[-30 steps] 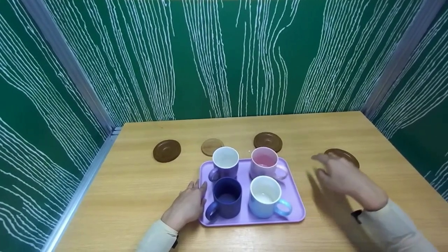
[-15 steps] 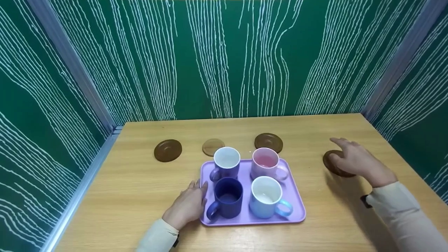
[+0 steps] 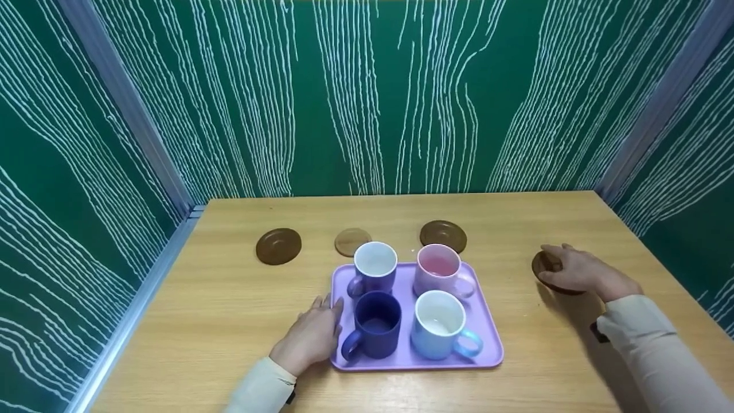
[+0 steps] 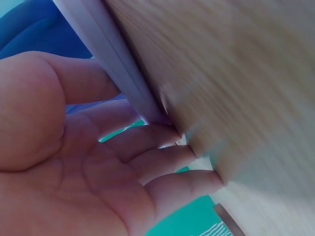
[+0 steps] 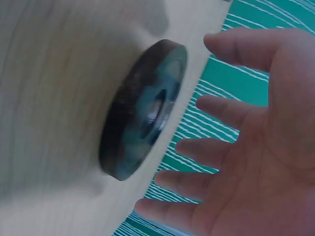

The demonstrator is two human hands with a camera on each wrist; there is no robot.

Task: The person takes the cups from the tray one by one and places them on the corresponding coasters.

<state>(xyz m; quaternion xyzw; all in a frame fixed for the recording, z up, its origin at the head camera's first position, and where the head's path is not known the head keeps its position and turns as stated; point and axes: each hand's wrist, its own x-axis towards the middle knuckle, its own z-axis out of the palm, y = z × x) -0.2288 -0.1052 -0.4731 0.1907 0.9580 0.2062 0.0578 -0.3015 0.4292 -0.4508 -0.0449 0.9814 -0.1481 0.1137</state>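
Observation:
My left hand (image 3: pixel 309 338) rests at the left rim of a purple tray (image 3: pixel 488 338), fingers fairly straight; in the left wrist view several fingertips meet the wooden table while the thumb overlaps the tray rim. On the tray stand a white-lined purple mug (image 3: pixel 375 264), a pink mug (image 3: pixel 438 267), a dark blue mug (image 3: pixel 378 327) and a light blue mug (image 3: pixel 438 324). Over at the right, my right hand (image 3: pixel 588 275) hovers over a round dark brown coaster (image 5: pixel 133 128), hiding part of it in the head view. Its spread fingers show apart from the coaster in the right wrist view.
Along the back of the table lie a dark brown coaster (image 3: pixel 278 246) at left, a lighter wooden coaster (image 3: pixel 351 238) and another dark one (image 3: pixel 443 235) behind the pink mug. Green panels (image 3: pixel 395 97) with white wavy lines enclose the back and sides.
My right hand has moved right and then lowered over the right-hand coaster. The left hand, tray and mugs keep their places; the head view has shifted slightly.

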